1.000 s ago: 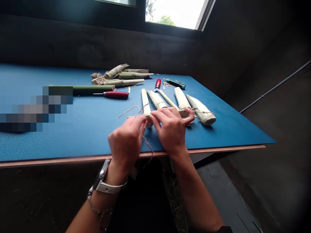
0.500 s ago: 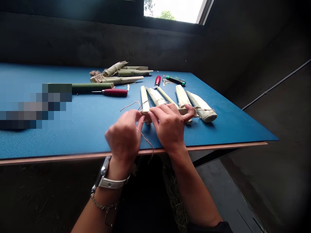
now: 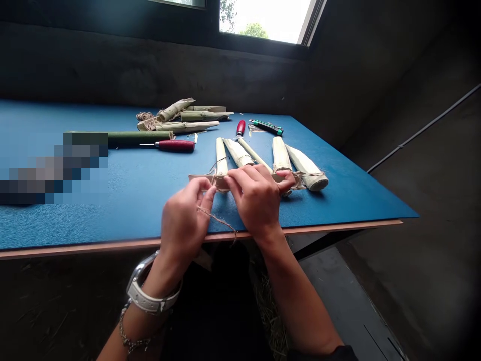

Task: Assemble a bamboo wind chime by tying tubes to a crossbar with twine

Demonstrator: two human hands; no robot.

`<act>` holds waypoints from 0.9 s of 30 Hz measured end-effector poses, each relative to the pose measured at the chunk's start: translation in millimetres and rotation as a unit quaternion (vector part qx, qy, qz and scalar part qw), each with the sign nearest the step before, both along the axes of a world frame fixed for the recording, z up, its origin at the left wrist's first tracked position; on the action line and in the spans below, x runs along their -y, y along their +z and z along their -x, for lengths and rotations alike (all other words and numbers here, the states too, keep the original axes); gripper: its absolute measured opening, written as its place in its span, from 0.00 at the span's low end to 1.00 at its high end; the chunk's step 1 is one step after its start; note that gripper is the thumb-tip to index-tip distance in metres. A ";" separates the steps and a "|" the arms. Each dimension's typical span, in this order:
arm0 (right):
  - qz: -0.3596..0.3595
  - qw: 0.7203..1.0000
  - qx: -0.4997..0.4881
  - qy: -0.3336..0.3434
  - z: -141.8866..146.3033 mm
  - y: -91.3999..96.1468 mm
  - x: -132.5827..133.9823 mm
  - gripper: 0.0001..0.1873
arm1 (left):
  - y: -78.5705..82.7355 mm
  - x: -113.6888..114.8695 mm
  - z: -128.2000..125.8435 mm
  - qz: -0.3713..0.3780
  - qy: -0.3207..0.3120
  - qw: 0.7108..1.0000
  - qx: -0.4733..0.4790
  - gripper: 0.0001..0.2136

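Bamboo strip point(image 3: 221, 184), one, pale and flat: it lies crosswise over the near ends of a row of cut bamboo, close to the front edge of the blue table point(image 3: 124, 210). Our right hand point(image 3: 259, 193) is closed on it, thumb and fingers pinching near its left part, little finger stretched out to the right; the palm side is hidden from us. Our left hand point(image 3: 186, 210) has thumb and forefinger pressed together on twine point(image 3: 220, 219), just beside the strip's left end, with a loose tail trailing toward the table edge. On that wrist we list a watch with a white strap point(image 3: 150, 303) and, below it, a bracelet point(image 3: 130, 342). In the row, left to right, we count a narrow bamboo piece point(image 3: 221, 156), a wider bamboo piece point(image 3: 238, 152), a thin stick point(image 3: 255, 154), an upright-cut tube point(image 3: 280, 154) and a slanted tube point(image 3: 308, 169), the last bound with twine near its closer end. Beyond the row we enter a short red-handled tool point(image 3: 241, 127) and a green and black cutter point(image 3: 267, 127). Farther left: an awl with a red handle point(image 3: 176, 146), a green bamboo pole point(image 3: 141, 136) whose left end is blurred, and, behind these, a pile of bamboo pieces point(image 3: 188, 125) with a bundle of cord point(image 3: 145, 117).
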State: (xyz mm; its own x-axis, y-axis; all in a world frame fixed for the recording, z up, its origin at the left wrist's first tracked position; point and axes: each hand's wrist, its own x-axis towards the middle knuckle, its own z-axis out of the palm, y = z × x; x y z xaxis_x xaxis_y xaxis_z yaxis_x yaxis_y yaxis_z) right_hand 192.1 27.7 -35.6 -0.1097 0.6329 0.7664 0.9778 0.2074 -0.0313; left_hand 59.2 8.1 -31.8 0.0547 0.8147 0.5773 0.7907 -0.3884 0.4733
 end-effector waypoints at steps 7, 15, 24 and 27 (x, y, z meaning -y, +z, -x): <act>-0.037 0.999 0.008 0.004 -0.6 -0.8 1.0 0.13 | -0.5 -4.5 6.9 -0.008 -0.007 1.000 -0.021 0.09; -0.071 0.997 0.013 0.010 0.7 -0.4 0.9 0.11 | -3.6 -1.5 -0.3 -0.088 0.113 0.979 -0.143 0.13; -0.045 0.999 0.021 0.017 1.9 0.5 3.6 0.13 | -1.5 -3.2 -0.4 -0.096 0.094 0.986 -0.101 0.11; -0.033 0.999 0.018 0.013 2.2 0.6 4.2 0.14 | 1.8 -4.5 2.0 -0.036 0.022 0.999 -0.008 0.10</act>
State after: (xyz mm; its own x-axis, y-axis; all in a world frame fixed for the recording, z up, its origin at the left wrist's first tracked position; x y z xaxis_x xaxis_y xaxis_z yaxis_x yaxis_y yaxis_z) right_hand 189.9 23.5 -35.0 -0.1535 0.5783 0.8012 0.9721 0.2339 0.0174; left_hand 57.1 12.6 -30.0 0.0293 0.7734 0.6332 0.8143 -0.3859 0.4336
